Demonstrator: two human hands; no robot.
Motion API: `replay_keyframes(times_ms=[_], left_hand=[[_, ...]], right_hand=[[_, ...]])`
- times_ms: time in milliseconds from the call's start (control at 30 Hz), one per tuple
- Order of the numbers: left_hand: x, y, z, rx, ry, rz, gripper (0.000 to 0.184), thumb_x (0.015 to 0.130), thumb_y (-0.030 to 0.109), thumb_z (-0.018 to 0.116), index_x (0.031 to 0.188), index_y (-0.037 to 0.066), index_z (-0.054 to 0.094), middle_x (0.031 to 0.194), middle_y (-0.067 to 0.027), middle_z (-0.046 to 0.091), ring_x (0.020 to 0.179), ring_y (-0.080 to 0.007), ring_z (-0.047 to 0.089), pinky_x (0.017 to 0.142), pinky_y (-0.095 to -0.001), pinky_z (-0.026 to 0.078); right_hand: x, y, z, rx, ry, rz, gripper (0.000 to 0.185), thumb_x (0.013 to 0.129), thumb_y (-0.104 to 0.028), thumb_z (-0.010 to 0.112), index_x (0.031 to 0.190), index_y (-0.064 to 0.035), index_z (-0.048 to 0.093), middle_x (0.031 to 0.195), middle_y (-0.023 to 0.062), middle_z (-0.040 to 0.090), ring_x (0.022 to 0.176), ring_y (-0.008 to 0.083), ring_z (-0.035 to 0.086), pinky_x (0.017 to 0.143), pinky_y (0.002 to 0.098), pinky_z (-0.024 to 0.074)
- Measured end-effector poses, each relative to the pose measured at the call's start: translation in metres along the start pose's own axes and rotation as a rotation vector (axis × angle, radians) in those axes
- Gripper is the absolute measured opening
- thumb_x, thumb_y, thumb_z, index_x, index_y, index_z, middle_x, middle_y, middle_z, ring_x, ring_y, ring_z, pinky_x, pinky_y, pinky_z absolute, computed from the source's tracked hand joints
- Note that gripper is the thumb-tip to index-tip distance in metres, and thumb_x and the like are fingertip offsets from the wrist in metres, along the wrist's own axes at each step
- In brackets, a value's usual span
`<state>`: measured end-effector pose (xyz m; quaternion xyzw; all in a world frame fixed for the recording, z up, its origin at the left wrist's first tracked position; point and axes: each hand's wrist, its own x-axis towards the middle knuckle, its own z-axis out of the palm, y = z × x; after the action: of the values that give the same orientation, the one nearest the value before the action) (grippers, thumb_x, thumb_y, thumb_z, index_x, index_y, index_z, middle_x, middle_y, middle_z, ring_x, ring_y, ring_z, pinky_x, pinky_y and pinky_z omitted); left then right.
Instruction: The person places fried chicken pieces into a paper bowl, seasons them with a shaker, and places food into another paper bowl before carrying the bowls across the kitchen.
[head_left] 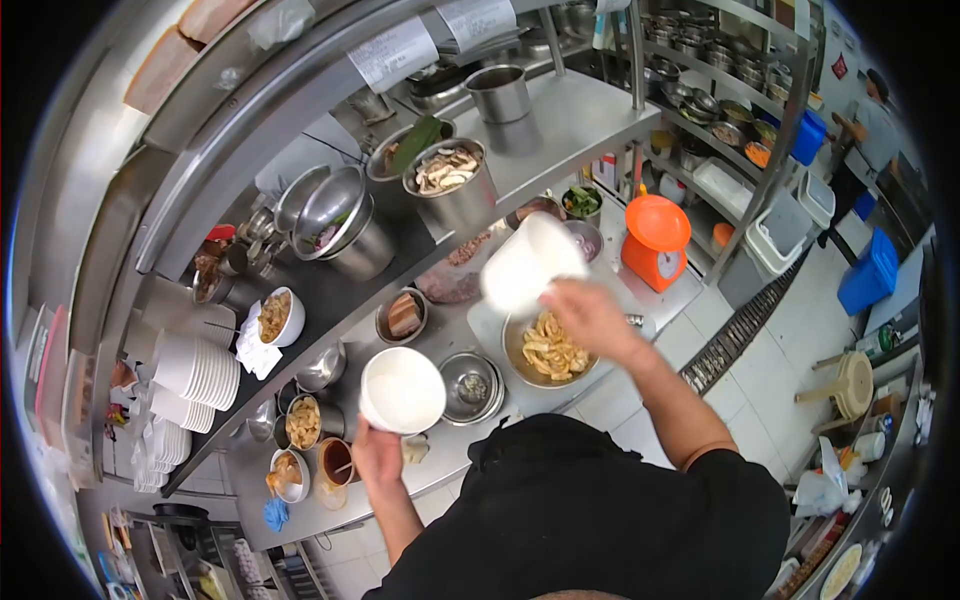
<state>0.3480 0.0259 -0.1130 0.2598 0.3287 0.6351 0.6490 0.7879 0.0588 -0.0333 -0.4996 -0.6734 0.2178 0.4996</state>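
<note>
My left hand point(378, 455) is closed on the side of a white tub point(403, 392), tilted so that its bare inside faces the camera. My right hand point(592, 318) grips a second white tub point(532, 262), smeared by motion and raised over the counter. Just below that hand sits a metal bowl point(520, 365) of pale yellow, sliced food point(552, 350). Between the two hands, a stack of small metal bowls point(472, 388) rests on the steel counter. A metal bowl with a piece of meat point(404, 315) stands behind the left tub.
An orange kitchen scale point(656, 240) stands at the counter's right end. Along the raised shelf are a pot of sliced mushrooms point(447, 175), stacked white tubs point(195, 370) and a steel pot point(499, 95). Another person point(875, 130) is at the far right, near a blue bin point(868, 272).
</note>
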Motion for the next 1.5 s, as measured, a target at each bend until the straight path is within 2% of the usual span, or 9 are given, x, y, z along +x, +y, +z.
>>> replay_keyframes(times_ms=[67,267,367,700,1000,1133,1233,1333,1500], left_hand=[[-0.016,0.021,-0.004,0.013,0.018,-0.012,0.052,0.107,0.026,0.054,0.148,-0.004,0.046,0.152,-0.0188,0.053,0.141,-0.0339,0.050,0.120,-0.0525,0.039],[-0.039,0.032,-0.031,0.061,-0.014,-0.160,0.050,0.105,0.024,0.052,0.147,-0.004,0.050,0.148,-0.0210,0.057,0.135,-0.0356,0.056,0.114,-0.0503,0.047],[-0.027,0.021,-0.020,-0.003,-0.011,-0.188,0.048,0.103,0.021,0.053,0.142,-0.007,0.054,0.141,-0.0230,0.062,0.128,-0.0357,0.062,0.110,-0.0494,0.051],[0.014,-0.023,0.009,-0.060,-0.099,-0.423,0.047,0.102,0.018,0.054,0.142,-0.008,0.053,0.141,-0.0213,0.062,0.130,-0.0329,0.061,0.113,-0.0472,0.049],[0.033,-0.039,0.036,0.015,-0.071,-0.397,0.049,0.105,0.021,0.050,0.146,-0.007,0.048,0.149,-0.0194,0.056,0.138,-0.0314,0.054,0.118,-0.0472,0.042],[0.034,-0.039,0.041,0.003,-0.033,-0.425,0.048,0.106,0.018,0.045,0.147,-0.007,0.047,0.149,-0.0184,0.056,0.138,-0.0307,0.054,0.118,-0.0462,0.042],[0.035,-0.042,0.051,0.013,-0.035,-0.406,0.047,0.108,0.019,0.045,0.147,-0.006,0.047,0.148,-0.0178,0.057,0.138,-0.0296,0.054,0.117,-0.0457,0.043],[0.038,-0.048,0.054,0.023,-0.012,-0.438,0.046,0.109,0.023,0.045,0.146,-0.005,0.049,0.147,-0.0168,0.058,0.136,-0.0285,0.055,0.115,-0.0455,0.044],[0.041,-0.050,0.060,-0.007,0.023,-0.457,0.046,0.108,0.018,0.043,0.146,-0.006,0.049,0.148,-0.0198,0.057,0.136,-0.0322,0.055,0.118,-0.0469,0.043]], right_hand=[[0.006,0.048,-0.014,-0.316,0.154,-0.040,0.019,0.100,-0.020,0.060,0.096,-0.0029,0.068,0.087,0.0202,0.069,0.080,0.0409,0.068,0.072,0.0492,0.0540],[-0.023,0.196,-0.015,-1.161,-0.245,0.065,0.013,0.085,-0.016,0.063,0.086,-0.0109,0.075,0.079,0.0139,0.073,0.079,0.0319,0.071,0.072,0.0484,0.0546],[-0.030,0.194,-0.012,-1.152,-0.274,0.134,0.014,0.086,-0.012,0.063,0.090,-0.0089,0.075,0.087,0.0120,0.074,0.087,0.0335,0.071,0.086,0.0473,0.0522],[-0.024,0.237,-0.013,-1.143,-0.144,0.264,0.018,0.090,-0.011,0.061,0.100,-0.0127,0.076,0.094,0.0102,0.075,0.096,0.0310,0.070,0.096,0.0489,0.0478],[-0.029,0.232,-0.017,-1.077,-0.206,0.243,0.017,0.091,-0.021,0.064,0.099,-0.0102,0.075,0.087,0.0131,0.075,0.088,0.0358,0.070,0.085,0.0522,0.0514],[-0.039,0.211,-0.016,-1.018,0.029,0.091,0.028,0.092,-0.028,0.073,0.112,-0.0085,0.073,0.104,0.0130,0.073,0.105,0.0335,0.068,0.093,0.0523,0.0504],[-0.037,0.167,-0.015,-0.791,0.158,0.235,0.030,0.095,-0.029,0.071,0.114,-0.0060,0.071,0.102,0.0135,0.073,0.101,0.0339,0.069,0.089,0.0485,0.0525],[-0.045,0.123,0.008,-0.060,0.058,0.541,0.030,0.098,-0.028,0.067,0.114,-0.0035,0.070,0.102,0.0164,0.073,0.097,0.0367,0.070,0.083,0.0455,0.0541],[-0.080,0.118,0.040,-0.462,0.062,0.539,0.038,0.104,-0.038,0.060,0.107,-0.0006,0.067,0.089,0.0104,0.069,0.079,0.0167,0.064,0.073,0.0357,0.0537]])
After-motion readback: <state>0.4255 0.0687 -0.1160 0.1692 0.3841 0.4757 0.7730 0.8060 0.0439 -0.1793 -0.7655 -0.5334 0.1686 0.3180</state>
